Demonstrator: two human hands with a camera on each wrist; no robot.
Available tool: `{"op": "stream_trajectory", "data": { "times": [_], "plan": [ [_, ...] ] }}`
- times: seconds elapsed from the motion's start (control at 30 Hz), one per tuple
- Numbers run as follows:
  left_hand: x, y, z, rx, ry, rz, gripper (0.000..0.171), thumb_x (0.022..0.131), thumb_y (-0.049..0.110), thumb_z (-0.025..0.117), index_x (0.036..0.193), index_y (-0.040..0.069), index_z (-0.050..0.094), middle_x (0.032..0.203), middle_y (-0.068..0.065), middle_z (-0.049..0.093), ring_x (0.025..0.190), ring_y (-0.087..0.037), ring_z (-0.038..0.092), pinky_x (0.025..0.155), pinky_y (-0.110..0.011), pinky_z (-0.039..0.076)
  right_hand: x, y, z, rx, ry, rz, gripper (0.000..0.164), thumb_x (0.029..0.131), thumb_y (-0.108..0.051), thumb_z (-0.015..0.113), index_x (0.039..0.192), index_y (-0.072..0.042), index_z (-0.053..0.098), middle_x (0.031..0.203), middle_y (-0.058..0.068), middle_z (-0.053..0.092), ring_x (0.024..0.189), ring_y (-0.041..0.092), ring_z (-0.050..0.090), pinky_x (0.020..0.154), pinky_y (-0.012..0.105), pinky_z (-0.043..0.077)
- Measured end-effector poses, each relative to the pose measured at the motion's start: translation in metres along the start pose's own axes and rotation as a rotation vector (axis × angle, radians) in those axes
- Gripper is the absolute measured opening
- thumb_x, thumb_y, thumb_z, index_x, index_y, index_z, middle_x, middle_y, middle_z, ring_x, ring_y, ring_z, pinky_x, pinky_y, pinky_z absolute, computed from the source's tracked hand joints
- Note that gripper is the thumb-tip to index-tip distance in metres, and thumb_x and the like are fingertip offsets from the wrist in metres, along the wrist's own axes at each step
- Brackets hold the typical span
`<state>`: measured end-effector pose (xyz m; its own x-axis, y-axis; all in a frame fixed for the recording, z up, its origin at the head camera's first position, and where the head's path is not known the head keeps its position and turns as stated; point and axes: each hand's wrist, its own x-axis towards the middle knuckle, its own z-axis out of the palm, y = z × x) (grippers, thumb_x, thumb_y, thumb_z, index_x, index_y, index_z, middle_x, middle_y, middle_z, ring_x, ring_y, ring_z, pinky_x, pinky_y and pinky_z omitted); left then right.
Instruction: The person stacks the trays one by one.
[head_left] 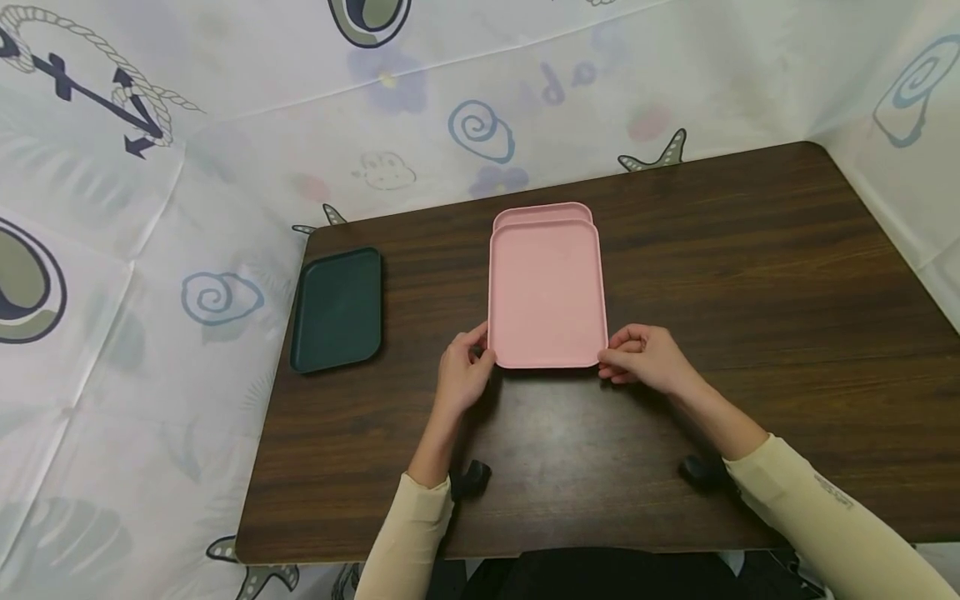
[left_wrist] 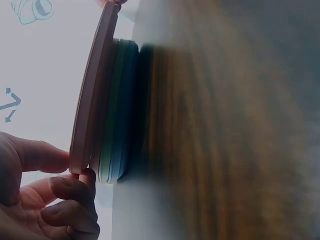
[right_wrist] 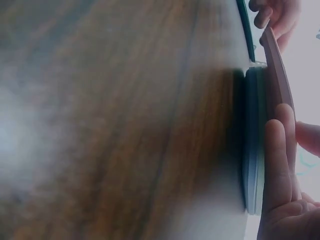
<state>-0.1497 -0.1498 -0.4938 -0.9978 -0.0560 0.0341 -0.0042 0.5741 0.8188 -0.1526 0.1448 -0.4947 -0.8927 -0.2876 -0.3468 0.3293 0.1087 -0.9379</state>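
Observation:
A pink rectangular tray (head_left: 547, 292) is pinched at its near corners by both hands. My left hand (head_left: 463, 371) has its thumb and fingers on the left corner, and my right hand (head_left: 648, 358) grips the right one. Behind its far edge shows the rim of a second pink tray (head_left: 543, 214). Seen from the side in the left wrist view, the held tray (left_wrist: 92, 95) tilts away from a stack with green (left_wrist: 112, 115) and blue (left_wrist: 125, 110) layers. The right wrist view shows the same stack (right_wrist: 254, 140) below the pink tray; how many trays it has is unclear.
On the left of the brown wooden table (head_left: 750, 267) lies a dark green tray (head_left: 337, 308), near the table's left edge. A patterned white cloth (head_left: 420, 142) hangs behind the table and along its sides.

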Motion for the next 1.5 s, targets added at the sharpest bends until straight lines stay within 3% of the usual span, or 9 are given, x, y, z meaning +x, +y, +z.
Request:
{"op": "stream_trajectory", "data": {
  "times": [0.37,0.8,1.13,1.5],
  "plan": [
    [0.018,0.003,-0.001,0.04,0.009,0.011,0.046,0.084,0.007,0.061,0.129,0.009,0.066,0.091,-0.005,0.06,0.055,-0.014,0.049,0.054,-0.029,0.039,0.012,-0.006,0.002,0.023,0.068,-0.081,0.027,0.091,-0.007,0.069,0.103,0.012,0.054,0.085,0.017,0.073,0.072,0.02,0.072,0.067,0.036,0.057],
    [0.039,0.008,0.002,0.096,-0.006,-0.003,0.045,0.086,0.01,0.06,0.132,0.011,0.064,0.093,-0.005,0.06,0.062,-0.018,0.052,0.062,-0.033,0.039,0.025,-0.01,-0.003,0.02,0.122,-0.099,0.026,0.092,-0.007,0.068,0.105,0.011,0.055,0.084,0.013,0.073,0.072,0.02,0.072,0.069,0.037,0.057],
    [0.05,0.011,0.004,0.134,-0.016,-0.034,0.046,0.088,0.012,0.06,0.133,0.011,0.062,0.094,-0.005,0.059,0.063,-0.019,0.051,0.064,-0.034,0.039,0.03,-0.019,-0.004,0.048,0.132,-0.119,0.027,0.092,-0.004,0.067,0.107,0.015,0.054,0.087,0.017,0.072,0.07,0.017,0.072,0.067,0.034,0.057],
    [0.054,0.014,0.003,0.162,-0.023,-0.037,0.047,0.088,0.013,0.058,0.135,0.012,0.061,0.094,-0.006,0.059,0.072,-0.023,0.052,0.068,-0.036,0.038,0.038,-0.014,-0.004,0.025,0.194,-0.146,0.025,0.09,-0.004,0.07,0.104,0.014,0.06,0.081,0.012,0.073,0.067,0.016,0.072,0.063,0.032,0.057]
  ]
}}
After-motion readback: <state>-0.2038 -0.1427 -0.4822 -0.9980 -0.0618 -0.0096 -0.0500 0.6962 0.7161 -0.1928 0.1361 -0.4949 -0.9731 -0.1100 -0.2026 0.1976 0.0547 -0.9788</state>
